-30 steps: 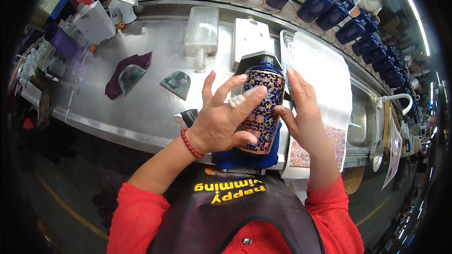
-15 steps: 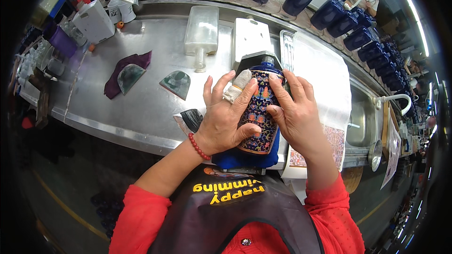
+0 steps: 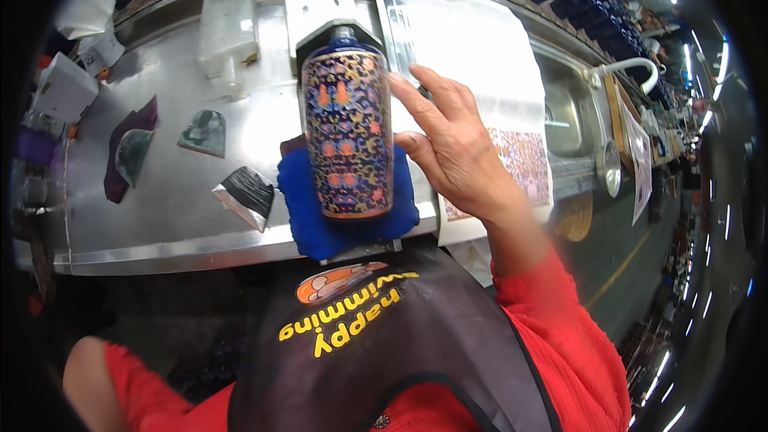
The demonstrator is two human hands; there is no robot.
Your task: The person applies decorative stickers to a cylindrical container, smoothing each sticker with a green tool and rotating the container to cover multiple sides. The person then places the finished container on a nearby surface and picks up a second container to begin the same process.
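A dark blue bottle point(image 3: 348, 136) covered in a colourful floral pattern lies on its back at the bench's front, its neck pointing away from me. Under its lower part is a bright blue cloth pad point(image 3: 300, 208). My right hand point(image 3: 456, 140) is at the bottle's right side, fingers spread; the index fingertip and thumb are at its edge, and I cannot tell whether they touch it. At the lower left only part of my left arm shows; the left hand is out of view. Left of the pad lies a black and silver flat piece point(image 3: 246, 196).
Green rounded flat pieces point(image 3: 204, 134) and a purple cloth point(image 3: 120, 168) lie on the metal bench. Behind are a clear bottle point(image 3: 226, 28) and a white container point(image 3: 318, 4). Patterned sheets point(image 3: 520, 164) lie right of my hand, before a sink point(image 3: 564, 104) with a white faucet point(image 3: 632, 66).
My left hand has left the bottle and gone out of view. My right hand has shifted off the bottle's front to its right edge. The view has swung to the right.
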